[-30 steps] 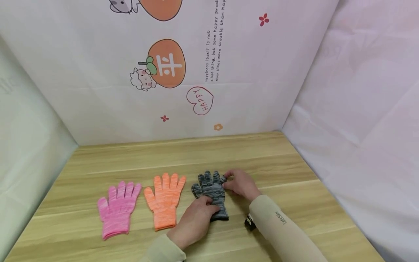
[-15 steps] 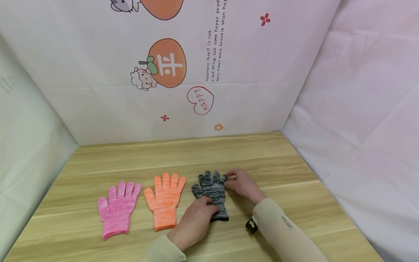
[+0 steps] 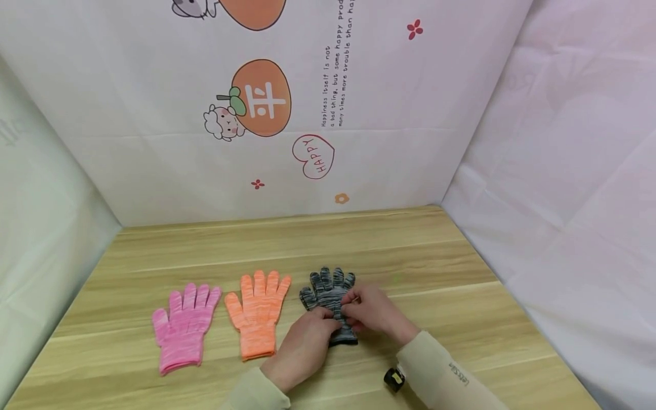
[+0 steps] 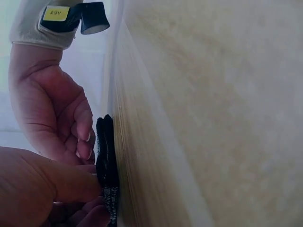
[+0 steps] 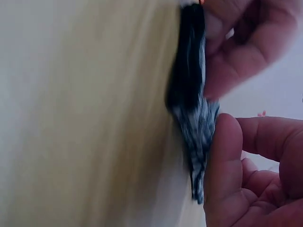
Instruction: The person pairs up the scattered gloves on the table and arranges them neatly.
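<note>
A grey-and-black knit glove (image 3: 328, 295) lies flat, palm area partly covered by my hands. My left hand (image 3: 303, 346) rests on its lower part, thumb and fingertips touching the fabric. My right hand (image 3: 378, 312) touches the glove's right side above the dark cuff. In the right wrist view, the right hand's fingers (image 5: 226, 161) lie against the glove (image 5: 191, 113), with no fabric visibly pinched. The left wrist view shows the glove (image 4: 108, 161) edge-on, with the left thumb against it. An orange glove (image 3: 258, 313) and a pink glove (image 3: 184, 324) lie to the left, fingers spread.
The wood-grain table (image 3: 205, 250) is bounded by a printed white cloth backdrop (image 3: 389, 142) behind and plain white cloth (image 3: 574, 188) at the right. A small black device (image 3: 394, 378) sits at the right sleeve.
My right hand has moved from the grey glove's rightmost fingertip down to its lower right side, near the left hand. The left hand and the other gloves stay in place.
</note>
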A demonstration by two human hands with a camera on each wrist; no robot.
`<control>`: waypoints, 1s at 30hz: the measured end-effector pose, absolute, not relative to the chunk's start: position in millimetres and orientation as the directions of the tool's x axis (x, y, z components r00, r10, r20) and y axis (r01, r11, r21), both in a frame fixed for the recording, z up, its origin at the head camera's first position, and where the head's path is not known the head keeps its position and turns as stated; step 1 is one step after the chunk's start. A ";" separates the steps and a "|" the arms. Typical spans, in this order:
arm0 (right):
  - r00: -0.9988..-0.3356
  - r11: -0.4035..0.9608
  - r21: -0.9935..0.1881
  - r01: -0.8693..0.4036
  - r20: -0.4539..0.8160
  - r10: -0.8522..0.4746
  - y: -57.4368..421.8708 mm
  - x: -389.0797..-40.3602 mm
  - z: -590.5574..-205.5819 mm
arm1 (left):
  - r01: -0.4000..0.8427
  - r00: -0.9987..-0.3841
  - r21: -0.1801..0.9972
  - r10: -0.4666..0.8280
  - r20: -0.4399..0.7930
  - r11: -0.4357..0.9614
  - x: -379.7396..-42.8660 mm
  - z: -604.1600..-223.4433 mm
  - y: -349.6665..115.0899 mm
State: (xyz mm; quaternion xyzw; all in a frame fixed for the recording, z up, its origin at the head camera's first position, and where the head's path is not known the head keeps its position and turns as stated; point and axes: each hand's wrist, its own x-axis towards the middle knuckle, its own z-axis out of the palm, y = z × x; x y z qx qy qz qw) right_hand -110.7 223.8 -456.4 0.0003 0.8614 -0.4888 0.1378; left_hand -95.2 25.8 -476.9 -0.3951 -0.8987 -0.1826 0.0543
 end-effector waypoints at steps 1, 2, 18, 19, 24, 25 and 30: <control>-0.960 0.521 -0.843 0.134 -0.241 -0.143 221.9 -109.0 -457.3 | 0.730 -0.683 0.283 0.687 0.248 0.623 -95.3 -477.0 25.9; -0.959 0.523 -0.842 0.130 -0.241 -0.149 220.1 -107.6 -458.2 | 0.730 -0.683 0.280 0.685 0.254 0.624 -95.4 -477.1 26.2; -0.957 0.519 -0.845 0.131 -0.244 -0.157 214.2 -104.3 -464.4 | 0.594 -0.804 0.385 0.539 0.250 0.707 -123.2 -463.8 8.6; -0.957 0.521 -0.843 0.132 -0.246 -0.156 214.2 -104.3 -464.5 | 0.571 -0.821 0.388 0.513 0.252 0.724 -127.7 -463.6 6.6; -0.955 0.518 -0.845 0.136 -0.250 -0.158 214.0 -104.0 -465.0 | 0.494 -0.870 0.410 0.442 0.219 0.767 -145.5 -466.7 -0.4; -0.955 0.517 -0.845 0.138 -0.252 -0.157 213.9 -103.9 -465.3 | 0.487 -0.873 0.416 0.440 0.209 0.768 -148.0 -467.6 -0.9; -0.954 0.515 -0.844 0.148 -0.259 -0.151 213.5 -103.4 -464.1 | 0.479 -0.876 0.451 0.447 0.184 0.753 -155.4 -470.3 -1.9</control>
